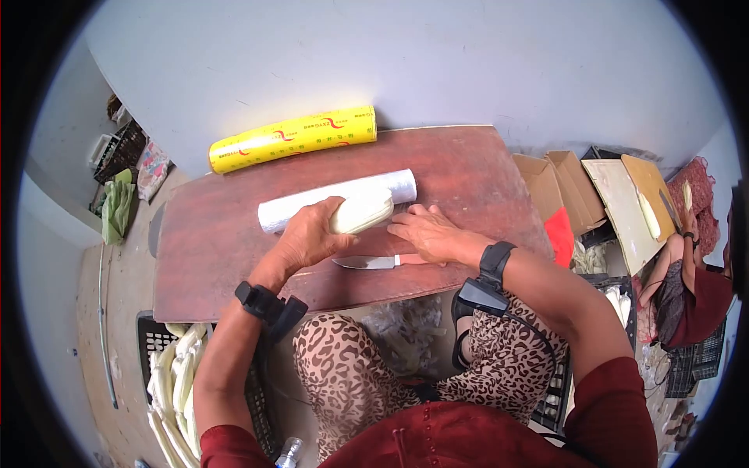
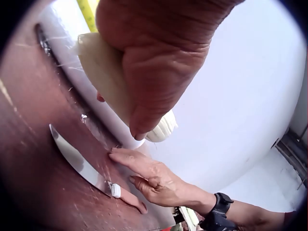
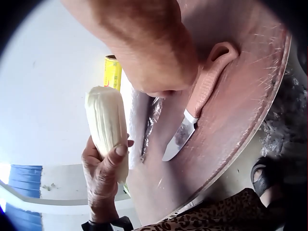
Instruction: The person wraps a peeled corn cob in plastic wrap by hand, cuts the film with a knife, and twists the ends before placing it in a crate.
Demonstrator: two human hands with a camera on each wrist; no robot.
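Note:
My left hand (image 1: 311,235) grips an ear of corn (image 1: 362,212) in its pale husk, thumb on one side and fingers round the other. In the right wrist view the corn (image 3: 107,115) stands tilted up, its blunt end showing. My right hand (image 1: 425,232) lies low by the table top, fingers extended toward the near side of a clear cling film roll (image 1: 337,199); in the left wrist view the right hand (image 2: 156,180) shows fingertips right at loose film. A knife (image 1: 367,263) with a pinkish handle lies on the table beside that hand.
A yellow printed film roll (image 1: 292,140) lies at the back of the reddish wooden table (image 1: 468,168). Crates of pale corn (image 1: 175,382) stand left and right below it. Cardboard boxes (image 1: 558,187) and another person (image 1: 694,304) are at the right.

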